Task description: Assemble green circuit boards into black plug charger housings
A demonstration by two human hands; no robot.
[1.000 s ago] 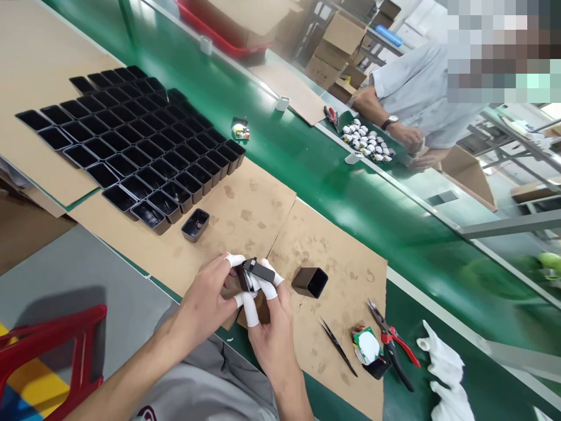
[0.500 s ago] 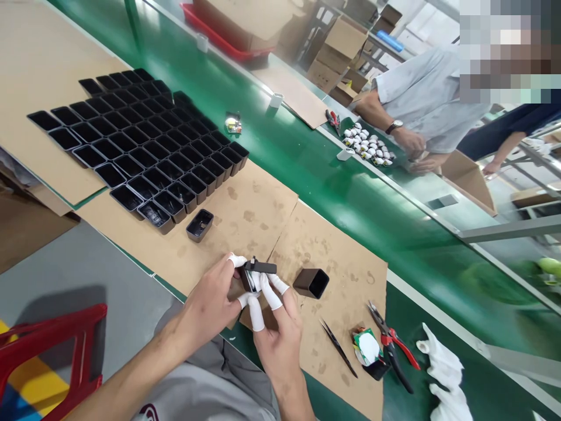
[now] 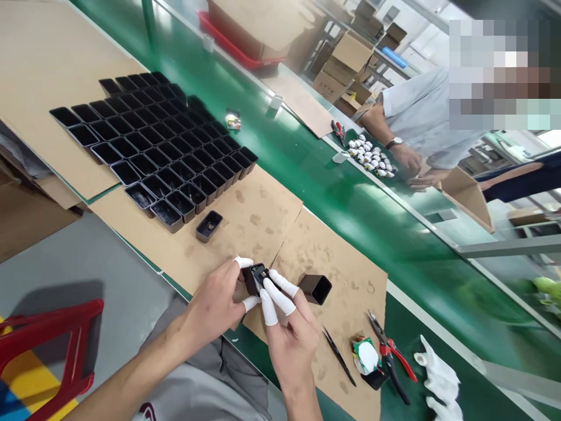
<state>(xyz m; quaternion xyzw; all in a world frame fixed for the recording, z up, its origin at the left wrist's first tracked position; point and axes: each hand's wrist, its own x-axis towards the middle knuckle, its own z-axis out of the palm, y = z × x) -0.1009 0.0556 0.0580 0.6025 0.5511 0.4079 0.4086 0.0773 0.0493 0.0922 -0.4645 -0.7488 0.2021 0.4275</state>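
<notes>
Held black case point(image 3: 250, 280): between the two hands, over the cardboard sheet point(image 3: 346, 310); mouth tipped upward toward the head camera, long axis hard to tell — fingers hide its lower part.
Case finish: dark, smooth walls and a rounded rectangular rim, with something greyish showing at the mouth.
Black strip point(image 3: 264, 275): touching the case at its mouth, long axis slanting from upper left to lower right; flat and dark, a small pale spot near its upper end, the other end hidden by fingers.
Left hand point(image 3: 219, 298): fingertips in white finger cots point(image 3: 243, 262), clamped on the case from the left.
Right hand point(image 3: 295, 321): covered fingertips together, pinching the strip beside the case.
Spare case point(image 3: 312, 289): lying on its side to the right, long axis roughly sideways, mouth facing right.
Rows of cases point(image 3: 151, 146): upright, packed close — mouths up.
Tweezers point(image 3: 338, 355): right of the right hand, near the red-and-black pliers point(image 3: 388, 356).
</notes>
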